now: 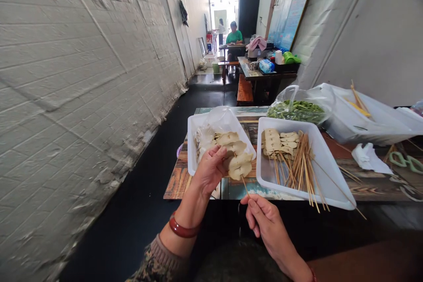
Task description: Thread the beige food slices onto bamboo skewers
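Note:
My left hand [211,169] pinches pale beige, flat food slices [240,166] that are threaded on a thin wooden skewer [245,186]. The lower end of that skewer is between the thumb and fingers of my right hand [262,213]. Behind my left hand stands a white tray [192,141] with a clear plastic bag [216,120] and more beige slices. To the right, a second white tray [330,185] holds filled skewers [274,141] in a stack and a loose bundle of bare wooden skewers [302,167], some sticking out over its front rim.
A bag of green vegetables [297,111] and a white bin [380,119] stand at the back right. White tissue [372,158] and green-handled scissors [405,161] lie on the wooden table [178,185]. A brick-patterned wall [82,97] runs along the left. Further back, a person in green [234,36] sits.

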The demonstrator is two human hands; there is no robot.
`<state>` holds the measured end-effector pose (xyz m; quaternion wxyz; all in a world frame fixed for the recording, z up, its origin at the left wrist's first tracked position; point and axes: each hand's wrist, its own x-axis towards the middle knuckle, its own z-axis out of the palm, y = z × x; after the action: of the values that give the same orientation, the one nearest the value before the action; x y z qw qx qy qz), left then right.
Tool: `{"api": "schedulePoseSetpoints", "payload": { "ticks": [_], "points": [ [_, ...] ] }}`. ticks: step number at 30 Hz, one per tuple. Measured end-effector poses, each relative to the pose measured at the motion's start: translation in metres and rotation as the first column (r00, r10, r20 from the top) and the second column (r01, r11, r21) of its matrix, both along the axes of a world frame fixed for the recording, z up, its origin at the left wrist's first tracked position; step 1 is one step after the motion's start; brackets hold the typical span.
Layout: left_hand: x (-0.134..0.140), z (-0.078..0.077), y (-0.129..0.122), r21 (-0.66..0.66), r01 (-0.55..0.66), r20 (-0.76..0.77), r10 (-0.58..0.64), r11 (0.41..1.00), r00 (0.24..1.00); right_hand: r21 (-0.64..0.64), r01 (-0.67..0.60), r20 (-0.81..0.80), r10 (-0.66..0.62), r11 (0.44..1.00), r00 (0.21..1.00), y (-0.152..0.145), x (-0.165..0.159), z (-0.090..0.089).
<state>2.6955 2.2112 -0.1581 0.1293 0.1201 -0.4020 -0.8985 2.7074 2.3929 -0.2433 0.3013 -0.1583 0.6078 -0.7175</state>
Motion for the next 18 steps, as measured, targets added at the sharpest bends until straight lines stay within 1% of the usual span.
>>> {"api": "schedulePoseSetpoints", "payload": {
  "ticks": [2,6,9,12,18],
  "points": [
    [-0.0009,-0.0004,0.0013,-0.04,-0.015,-0.013,0.014,0.999,1.0,0.023,0.0,-0.02,0.0,1.0,1.0,-0.0002,-0.0001,-0.0027],
    [-0.0017,-0.0014,0.0017,-0.091,-0.098,-0.015,0.097,0.991,0.995,0.055,0.001,-0.059,0.002,0.998,0.998,-0.0002,0.0006,-0.0053],
    [-0.0013,-0.0033,0.0013,-0.116,-0.101,0.021,0.104,0.988,0.994,0.062,0.002,-0.056,0.001,0.998,0.998,-0.0011,0.0006,-0.0044],
    [-0.0012,-0.0045,0.0014,-0.106,-0.089,0.051,0.095,0.99,0.994,0.061,0.001,-0.051,0.002,0.998,0.999,-0.0023,0.0006,-0.0035],
    [-0.0029,-0.0022,0.003,-0.046,-0.069,0.055,0.071,0.997,0.996,0.063,0.004,-0.044,-0.001,0.998,0.999,-0.0031,0.0001,-0.0049]
  ]
}}
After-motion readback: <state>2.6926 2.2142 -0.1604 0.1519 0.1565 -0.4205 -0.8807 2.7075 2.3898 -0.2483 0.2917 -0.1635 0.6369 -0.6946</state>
